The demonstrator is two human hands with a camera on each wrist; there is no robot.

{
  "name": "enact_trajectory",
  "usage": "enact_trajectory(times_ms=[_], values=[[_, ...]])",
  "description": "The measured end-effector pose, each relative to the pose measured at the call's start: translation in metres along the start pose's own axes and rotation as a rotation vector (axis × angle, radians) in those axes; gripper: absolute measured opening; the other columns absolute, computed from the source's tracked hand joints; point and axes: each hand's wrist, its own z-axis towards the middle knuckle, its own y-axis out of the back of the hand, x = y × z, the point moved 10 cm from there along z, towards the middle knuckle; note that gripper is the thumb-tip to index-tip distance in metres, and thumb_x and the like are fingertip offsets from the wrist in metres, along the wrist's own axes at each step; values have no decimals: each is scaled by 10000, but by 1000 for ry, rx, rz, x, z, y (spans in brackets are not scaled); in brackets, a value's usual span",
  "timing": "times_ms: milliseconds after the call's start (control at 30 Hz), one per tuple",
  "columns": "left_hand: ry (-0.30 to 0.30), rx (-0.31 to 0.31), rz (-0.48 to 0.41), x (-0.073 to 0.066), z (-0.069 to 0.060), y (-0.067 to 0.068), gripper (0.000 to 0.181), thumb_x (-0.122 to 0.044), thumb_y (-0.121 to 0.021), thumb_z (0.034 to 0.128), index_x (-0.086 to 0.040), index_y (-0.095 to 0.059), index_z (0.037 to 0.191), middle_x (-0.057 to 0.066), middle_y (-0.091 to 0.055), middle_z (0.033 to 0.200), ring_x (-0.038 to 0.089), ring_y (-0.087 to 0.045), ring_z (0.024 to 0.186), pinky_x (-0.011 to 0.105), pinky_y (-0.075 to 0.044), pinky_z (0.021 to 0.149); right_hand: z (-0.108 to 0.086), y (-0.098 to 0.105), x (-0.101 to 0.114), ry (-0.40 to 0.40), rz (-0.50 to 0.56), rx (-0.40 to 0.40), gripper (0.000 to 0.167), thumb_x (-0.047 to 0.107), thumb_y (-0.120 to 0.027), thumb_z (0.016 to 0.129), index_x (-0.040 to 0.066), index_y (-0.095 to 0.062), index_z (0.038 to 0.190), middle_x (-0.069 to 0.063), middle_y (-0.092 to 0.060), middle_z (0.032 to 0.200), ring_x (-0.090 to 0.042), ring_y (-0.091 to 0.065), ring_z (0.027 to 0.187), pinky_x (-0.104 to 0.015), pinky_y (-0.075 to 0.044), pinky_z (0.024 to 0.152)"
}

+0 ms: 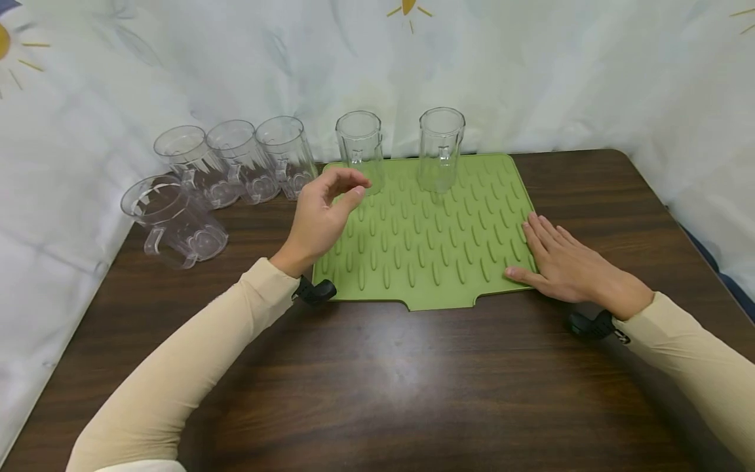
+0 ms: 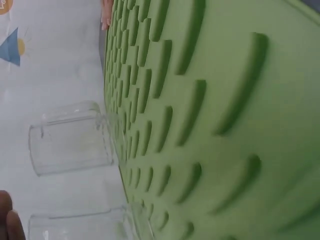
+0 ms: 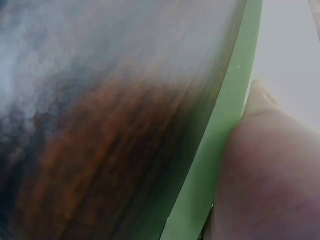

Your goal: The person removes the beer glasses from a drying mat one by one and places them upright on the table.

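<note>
A green ribbed mat [image 1: 413,249] lies on the table, and two clear glass mugs stand at its back, the left mug [image 1: 360,141] and the right mug [image 1: 441,147]. My left hand [image 1: 321,213] is raised over the mat's left side, fingers bent and apart from the thumb, nothing between them; it partly covers the left mug's base. With fingers spread, my right hand [image 1: 563,265] rests flat at the mat's right edge, the thumb on its corner. In the right wrist view the thumb [image 3: 270,175] lies against the mat's edge [image 3: 220,130].
Several more clear mugs stand on the dark wooden table [image 1: 401,380] to the left: three in a back row, including one mug [image 1: 289,154] beside the mat, and another mug [image 1: 177,216] nearer the front. A patterned white curtain [image 1: 531,72] hangs behind the table.
</note>
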Motion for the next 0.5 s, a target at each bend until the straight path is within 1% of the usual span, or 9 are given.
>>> enact_trajectory(times_ms=[100,200,300,367,500], values=[[50,41,33,6,6,-14,218,-118,-573,1051,-7,-657,1218,149,-692,1219,297,-661,1179,371,-528,1080,-1,0,1,-1,5,-2,995,636,-457,1035,-52,-53,1630,-290,25,1723,-482,-13,1610,-679,-84,1296],[83,70,45,11,11,-25,233,-143,-573,1057,-20,-664,1233,134,-700,1237,256,-664,1186,378,-524,1101,-1,0,0,-8,6,-1,996,643,-451,1034,-47,-53,1632,-284,28,1725,-476,-8,1613,-675,-76,1299],[110,91,51,16,16,-36,248,-164,-568,1063,-29,-667,1246,115,-705,1244,229,-665,1177,380,-529,1095,-1,0,0,-13,8,3,996,649,-446,1033,-39,-49,1634,-271,36,1729,-468,-4,1616,-671,-67,1303],[128,100,51,20,19,-42,248,-179,-562,1068,-48,-670,1248,101,-707,1245,225,-667,1170,380,-541,1068,0,0,0,-14,7,3,999,650,-448,1032,-38,-46,1634,-267,40,1730,-468,-5,1616,-673,-65,1302],[155,112,30,28,25,-54,253,-188,-553,1071,-59,-669,1256,113,-707,1256,269,-667,1180,383,-555,1027,1,-1,0,-13,8,4,1000,653,-445,1032,-35,-41,1636,-259,52,1732,-464,0,1618,-674,-63,1302]])
